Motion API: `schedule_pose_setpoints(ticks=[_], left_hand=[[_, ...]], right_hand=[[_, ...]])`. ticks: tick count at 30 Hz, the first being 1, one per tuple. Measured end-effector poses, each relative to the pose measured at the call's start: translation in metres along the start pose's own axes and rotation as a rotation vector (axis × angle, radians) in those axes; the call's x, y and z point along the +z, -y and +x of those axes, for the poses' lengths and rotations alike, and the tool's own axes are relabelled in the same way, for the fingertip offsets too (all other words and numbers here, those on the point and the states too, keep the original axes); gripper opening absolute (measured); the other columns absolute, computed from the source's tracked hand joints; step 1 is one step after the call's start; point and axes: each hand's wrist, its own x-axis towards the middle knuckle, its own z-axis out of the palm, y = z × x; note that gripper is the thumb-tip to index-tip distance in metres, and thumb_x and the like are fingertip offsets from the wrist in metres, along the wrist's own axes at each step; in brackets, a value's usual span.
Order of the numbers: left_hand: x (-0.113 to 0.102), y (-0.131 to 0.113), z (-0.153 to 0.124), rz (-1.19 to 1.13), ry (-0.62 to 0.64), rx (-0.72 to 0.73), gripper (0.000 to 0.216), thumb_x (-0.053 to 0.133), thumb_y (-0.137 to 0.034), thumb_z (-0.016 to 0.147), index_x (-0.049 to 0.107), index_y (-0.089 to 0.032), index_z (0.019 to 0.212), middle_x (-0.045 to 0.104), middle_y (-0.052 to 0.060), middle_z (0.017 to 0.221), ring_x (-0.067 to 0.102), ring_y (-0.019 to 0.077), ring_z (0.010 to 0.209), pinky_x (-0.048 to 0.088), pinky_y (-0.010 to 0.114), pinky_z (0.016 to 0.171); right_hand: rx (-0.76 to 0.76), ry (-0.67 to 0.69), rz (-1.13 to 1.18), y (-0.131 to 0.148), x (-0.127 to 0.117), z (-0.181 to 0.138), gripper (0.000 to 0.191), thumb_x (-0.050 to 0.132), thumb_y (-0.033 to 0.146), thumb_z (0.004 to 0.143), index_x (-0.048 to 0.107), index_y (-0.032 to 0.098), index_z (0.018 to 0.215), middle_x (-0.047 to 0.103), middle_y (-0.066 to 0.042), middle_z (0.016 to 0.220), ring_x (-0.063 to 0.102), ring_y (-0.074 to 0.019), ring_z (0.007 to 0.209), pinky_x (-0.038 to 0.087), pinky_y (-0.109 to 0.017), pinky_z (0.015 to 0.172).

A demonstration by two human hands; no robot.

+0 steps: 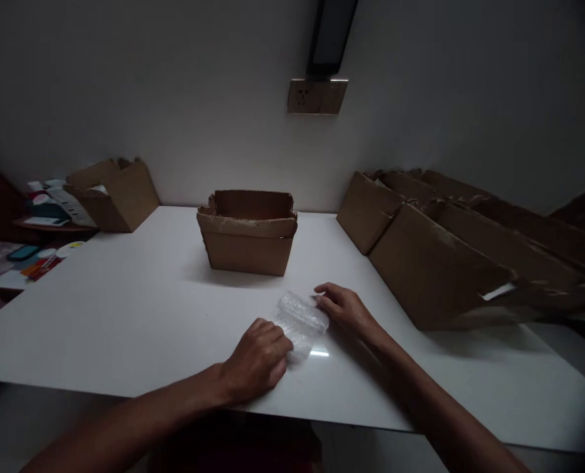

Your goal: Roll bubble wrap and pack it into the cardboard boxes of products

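Observation:
A bundle wrapped in clear bubble wrap lies on the white table near its front edge. My left hand is curled against the bundle's near end, fingers closed on the wrap. At the bundle's far right end my right hand rests with its fingertips pinching the wrap. Behind the bundle, an open cardboard box with torn flaps stands upright in the middle of the table.
Flattened cardboard boxes lean in a stack along the right side against the wall. Another open cardboard box sits at the back left, beside a side surface with small packets and containers. A wall socket is above.

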Motion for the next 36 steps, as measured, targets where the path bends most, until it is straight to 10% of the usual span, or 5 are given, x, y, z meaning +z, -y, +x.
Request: schedule_pose_setpoints(ticks=[9,16,23,29,36], left_hand=[[-0.024,-0.011,-0.041,-0.021,0.146,-0.139,0.011,0.052,-0.011,0.087,0.061,-0.017,0.088,0.067,0.006,0.084,0.063,0.0221,0.080,0.049,0.039,0.076],[-0.036,-0.010,-0.074,-0.222,0.123,-0.095,0.077,0.061,-0.008,0.075,0.034,-0.020,0.146,0.055,0.014,0.139,0.051,0.0302,0.127,0.044,0.053,0.105],[-0.026,0.014,-0.094,-0.258,0.002,-0.060,0.067,0.049,0.003,0.076,0.045,-0.022,0.139,0.064,0.009,0.130,0.056,0.0242,0.122,0.044,0.049,0.106],[-0.022,0.009,-0.070,-0.409,-0.177,-0.216,0.027,0.048,-0.007,0.085,0.065,-0.019,0.103,0.073,0.004,0.090,0.066,0.0184,0.083,0.053,0.035,0.077],[-0.020,0.014,-0.046,-0.305,-0.002,-0.561,0.048,0.055,-0.022,0.087,0.054,-0.019,0.135,0.067,-0.001,0.074,0.061,0.0153,0.063,0.050,0.028,0.065]], right_hand=[[-0.619,0.263,-0.179,0.064,0.023,-0.054,0.024,0.052,0.023,0.096,0.072,0.025,0.109,0.073,-0.007,0.114,0.064,-0.0238,0.111,0.051,-0.045,0.092],[-0.413,-0.051,-0.424,0.016,0.015,-0.032,0.031,0.053,0.027,0.096,0.066,0.021,0.124,0.060,-0.015,0.138,0.054,-0.0328,0.128,0.048,-0.056,0.099],[-0.607,0.289,-0.217,0.055,0.031,-0.095,0.052,0.062,0.021,0.086,0.056,0.027,0.138,0.056,-0.008,0.144,0.052,-0.0260,0.131,0.049,-0.046,0.102],[-0.399,0.020,0.048,0.060,0.071,-0.103,0.023,0.048,0.013,0.092,0.067,0.022,0.103,0.075,-0.006,0.099,0.069,-0.0200,0.092,0.057,-0.035,0.080],[-0.281,-0.369,-0.033,0.055,0.069,-0.129,0.028,0.058,0.020,0.094,0.058,0.025,0.122,0.069,-0.008,0.113,0.067,-0.0222,0.102,0.056,-0.038,0.084]])
